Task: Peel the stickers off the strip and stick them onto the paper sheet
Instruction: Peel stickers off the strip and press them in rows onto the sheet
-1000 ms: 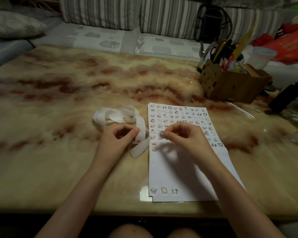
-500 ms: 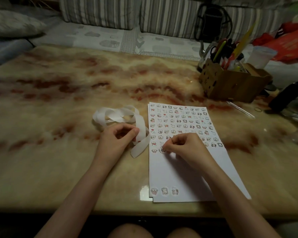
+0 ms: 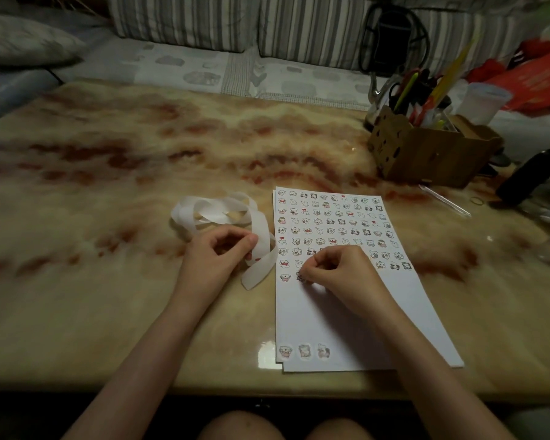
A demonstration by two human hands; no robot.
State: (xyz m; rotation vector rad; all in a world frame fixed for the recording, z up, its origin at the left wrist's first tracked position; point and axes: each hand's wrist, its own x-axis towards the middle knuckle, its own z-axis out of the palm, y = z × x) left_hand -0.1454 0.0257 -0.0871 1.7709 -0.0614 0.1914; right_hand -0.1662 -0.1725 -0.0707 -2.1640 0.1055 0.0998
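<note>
Two hands busy: left hand (image 3: 218, 255) pinches strip (image 3: 261, 249) at 9 o'clock of sheet (image 3: 315, 319); right hand (image 3: 340, 274) pinches sticker (image 3: 300, 277) onto it. Recommend aligning with neighbour (image 3: 285, 277), then pressing flat.

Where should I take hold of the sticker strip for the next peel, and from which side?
Pinch the flat loose tail of the sticker strip past the left hand, fingers across its width. Come from the near left: the paper sheet lies on its right, and the far part is tangled loops.
</note>
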